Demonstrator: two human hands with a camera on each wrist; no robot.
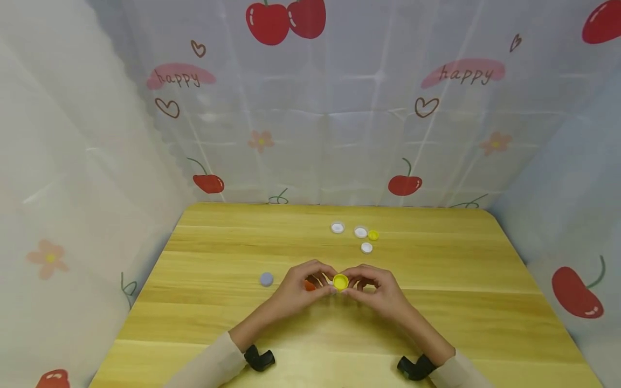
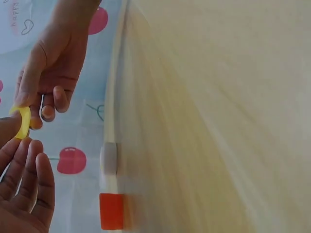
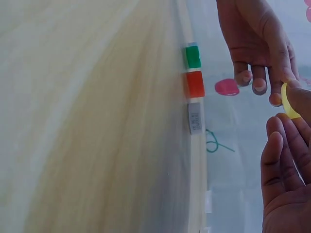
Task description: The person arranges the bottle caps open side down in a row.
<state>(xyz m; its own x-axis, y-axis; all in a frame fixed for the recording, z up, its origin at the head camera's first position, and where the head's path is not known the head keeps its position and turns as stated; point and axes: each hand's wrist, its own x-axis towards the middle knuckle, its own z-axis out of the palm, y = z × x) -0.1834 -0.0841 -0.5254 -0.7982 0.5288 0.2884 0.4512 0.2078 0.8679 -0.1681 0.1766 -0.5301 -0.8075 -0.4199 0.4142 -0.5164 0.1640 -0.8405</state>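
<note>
Both hands meet over the table around a small round yellow cap [image 1: 340,282], whose shallow hollow faces the head camera. My left hand [image 1: 302,288] pinches its left edge between thumb and fingers. On the opposite edge, my right hand [image 1: 378,291] pinches it likewise. Both wrist views show the cap [image 2: 24,124] raised above the tabletop, with the thumbs hiding part of it. Behind the left fingers an orange piece [image 1: 309,285] shows partly; it stands on the table as an orange block [image 2: 112,211] in the left wrist view. Left of the hands sits a blue-grey disc [image 1: 266,278].
Further back on the wooden table [image 1: 204,258] lie white discs [image 1: 337,227], [image 1: 360,231] and a smaller white disc [image 1: 366,247], beside a yellow disc [image 1: 373,235]. In the right wrist view a green piece [image 3: 193,57] stands near a marked white piece [image 3: 195,118]. Printed curtains [image 1: 320,151] enclose the table.
</note>
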